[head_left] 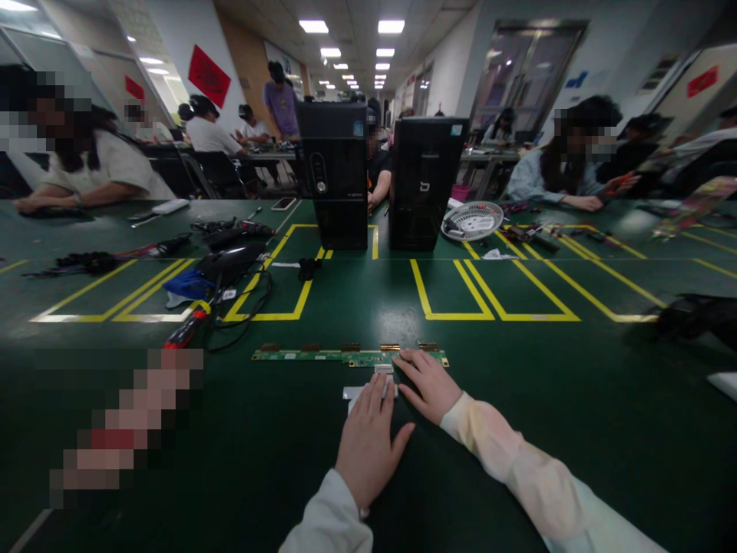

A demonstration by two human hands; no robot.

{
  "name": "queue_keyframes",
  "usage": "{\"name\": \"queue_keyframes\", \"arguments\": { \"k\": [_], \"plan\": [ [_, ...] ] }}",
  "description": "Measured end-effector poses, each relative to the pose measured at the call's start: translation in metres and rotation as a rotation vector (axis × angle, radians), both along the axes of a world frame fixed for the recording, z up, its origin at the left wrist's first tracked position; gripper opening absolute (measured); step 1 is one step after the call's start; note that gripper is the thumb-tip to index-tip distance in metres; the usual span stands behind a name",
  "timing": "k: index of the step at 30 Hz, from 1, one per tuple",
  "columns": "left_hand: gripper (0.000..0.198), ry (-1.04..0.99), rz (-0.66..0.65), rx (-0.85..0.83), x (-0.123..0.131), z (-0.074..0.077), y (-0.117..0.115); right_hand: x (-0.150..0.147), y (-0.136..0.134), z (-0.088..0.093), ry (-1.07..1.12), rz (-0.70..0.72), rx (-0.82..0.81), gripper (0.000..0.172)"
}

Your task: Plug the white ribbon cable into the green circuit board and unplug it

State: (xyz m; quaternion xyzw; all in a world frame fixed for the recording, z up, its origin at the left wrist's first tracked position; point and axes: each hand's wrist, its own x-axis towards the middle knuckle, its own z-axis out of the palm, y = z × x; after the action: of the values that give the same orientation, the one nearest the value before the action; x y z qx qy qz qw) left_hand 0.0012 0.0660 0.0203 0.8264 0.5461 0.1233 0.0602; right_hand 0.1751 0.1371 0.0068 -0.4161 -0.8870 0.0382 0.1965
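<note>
A long, narrow green circuit board point(314, 355) lies across the dark green table in front of me, with brown-gold tabs along its far edge. My right hand point(431, 384) rests palm down at the board's right part, fingers stretched and thumb apart. Palm down and nearer to me, my left hand point(368, 442) has its fingers straight and its thumb out to the right. Its fingertips lie over a flat whitish strip point(352, 392) just below the board. A small white connector piece point(383, 369) shows between the board and those fingertips. The fingers partly hide the strip.
Two black computer towers point(341, 184) stand at the middle back. Left of the board lie a red-and-black handled tool point(185, 329) and black cables point(240, 326). A round white basket point(472, 221) with parts sits right of the towers. Yellow tape point(461, 316) marks the table. Other people sit around.
</note>
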Motion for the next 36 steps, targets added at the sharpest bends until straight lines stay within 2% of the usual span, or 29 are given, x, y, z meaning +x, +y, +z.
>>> {"name": "queue_keyframes", "arguments": {
  "k": [7,14,22,36],
  "plan": [
    [0.061,-0.017,0.006,0.020,0.000,-0.002,-0.001,0.001,-0.001,0.003,-0.016,0.011,-0.028,0.047],
    [0.065,-0.019,0.028,-0.038,-0.001,0.000,-0.002,0.002,0.000,0.003,-0.015,0.006,-0.033,0.047],
    [0.064,-0.034,-0.042,-0.084,-0.011,0.003,0.004,0.002,-0.001,0.003,-0.007,0.003,-0.031,0.047],
    [0.062,-0.030,0.002,-0.057,-0.005,0.004,0.002,0.002,-0.001,0.005,-0.013,0.005,-0.045,0.047]
  ]
}}
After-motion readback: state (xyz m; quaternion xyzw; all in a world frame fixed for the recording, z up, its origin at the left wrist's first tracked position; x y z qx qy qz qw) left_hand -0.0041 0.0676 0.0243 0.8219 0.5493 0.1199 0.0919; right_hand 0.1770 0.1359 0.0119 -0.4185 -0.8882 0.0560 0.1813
